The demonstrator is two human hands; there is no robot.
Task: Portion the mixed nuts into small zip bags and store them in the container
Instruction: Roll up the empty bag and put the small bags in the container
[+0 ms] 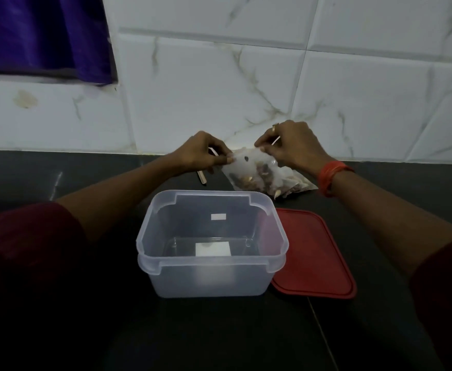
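Note:
A small clear zip bag (249,171) with mixed nuts in its lower part hangs above the dark counter, behind the container. My left hand (203,153) pinches the bag's top left corner. My right hand (290,147) pinches its top right corner. A second bag of nuts (295,183) lies on the counter just behind and right of it, partly hidden. The translucent plastic container (149,236) stands open in front, holding only a white label on its floor.
The container's red lid (316,253) lies flat to its right. A thin wooden stick (202,179) lies on the black counter (219,330) below my left hand. A white marble-tiled wall (219,89) rises right behind the bags. A purple cloth (42,36) hangs at the upper left.

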